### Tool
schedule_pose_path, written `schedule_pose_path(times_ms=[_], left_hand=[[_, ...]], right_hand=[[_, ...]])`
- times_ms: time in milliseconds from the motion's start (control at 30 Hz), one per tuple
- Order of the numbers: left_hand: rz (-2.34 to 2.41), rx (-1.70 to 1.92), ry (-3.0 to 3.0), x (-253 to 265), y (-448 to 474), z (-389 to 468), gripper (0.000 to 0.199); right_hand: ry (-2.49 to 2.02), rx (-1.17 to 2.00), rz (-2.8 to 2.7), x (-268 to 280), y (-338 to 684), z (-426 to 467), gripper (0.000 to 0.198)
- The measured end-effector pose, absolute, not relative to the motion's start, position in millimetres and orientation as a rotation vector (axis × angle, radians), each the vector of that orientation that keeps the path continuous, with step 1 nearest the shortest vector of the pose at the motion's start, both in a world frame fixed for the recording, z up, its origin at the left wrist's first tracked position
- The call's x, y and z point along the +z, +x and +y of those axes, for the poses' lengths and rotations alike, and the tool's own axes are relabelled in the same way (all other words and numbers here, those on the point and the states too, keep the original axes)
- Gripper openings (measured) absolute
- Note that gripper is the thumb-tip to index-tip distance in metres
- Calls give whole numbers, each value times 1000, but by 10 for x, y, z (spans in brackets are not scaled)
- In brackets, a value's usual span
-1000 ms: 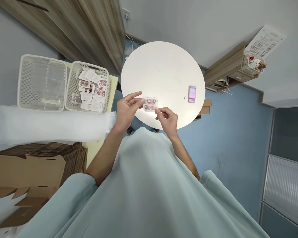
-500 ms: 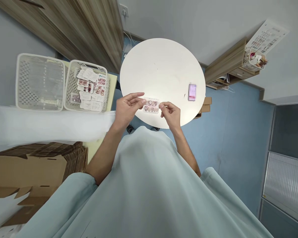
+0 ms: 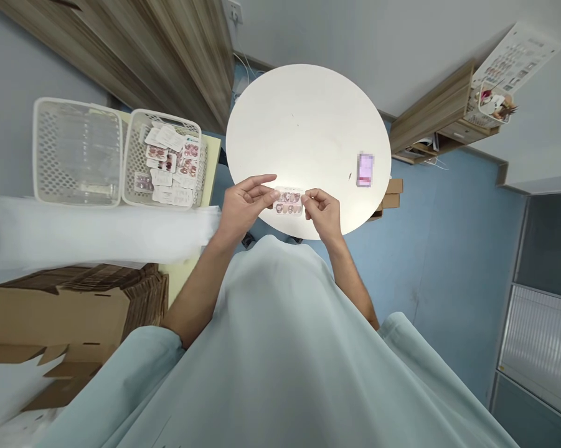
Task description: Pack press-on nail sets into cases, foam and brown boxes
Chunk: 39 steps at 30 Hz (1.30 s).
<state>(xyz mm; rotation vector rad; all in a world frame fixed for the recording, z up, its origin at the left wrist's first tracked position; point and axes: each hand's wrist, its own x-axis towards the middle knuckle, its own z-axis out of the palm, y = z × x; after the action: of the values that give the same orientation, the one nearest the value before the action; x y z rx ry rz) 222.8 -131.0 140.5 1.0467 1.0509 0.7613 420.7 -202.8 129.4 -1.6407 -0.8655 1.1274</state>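
Between my two hands is a small clear pack of press-on nails (image 3: 288, 203), with pink and patterned nails in two rows. It is held over the near edge of a round white table (image 3: 308, 118). My left hand (image 3: 243, 206) pinches the pack's left edge between thumb and fingers, with the index finger stretched out above it. The fingers of my right hand (image 3: 324, 211) are closed on its right edge. A phone (image 3: 365, 169) with a blurred pink screen lies on the table, to the right of the pack.
At the left, a white basket (image 3: 129, 158) holds several similar nail packs, beside another perforated basket (image 3: 36, 155). White sheeting (image 3: 93, 233) and stacked flat cardboard boxes (image 3: 88, 308) lie nearer me. A wooden shelf (image 3: 432, 115) stands by the right wall; brown boxes (image 3: 392, 194) sit behind the table.
The view has shifted slightly, so the table and shelf appear a little farther right. Both hands keep their hold on the nail pack, which stays almost in the same place.
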Motion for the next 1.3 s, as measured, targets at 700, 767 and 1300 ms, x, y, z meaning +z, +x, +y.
schedule_pose_path(times_ms=[700, 767, 1300], left_hand=[[1176, 698, 1317, 1184, 2595, -1521, 85], [1271, 739, 1464, 1184, 2636, -1562, 84], [911, 530, 854, 1275, 2729, -1557, 94]], right_hand=[[-1612, 1060, -853, 1387, 4441, -2119, 49], [-1621, 1046, -869, 1389, 4408, -2115, 48], [-1563, 924, -1488, 1291, 4747, -2159, 91]])
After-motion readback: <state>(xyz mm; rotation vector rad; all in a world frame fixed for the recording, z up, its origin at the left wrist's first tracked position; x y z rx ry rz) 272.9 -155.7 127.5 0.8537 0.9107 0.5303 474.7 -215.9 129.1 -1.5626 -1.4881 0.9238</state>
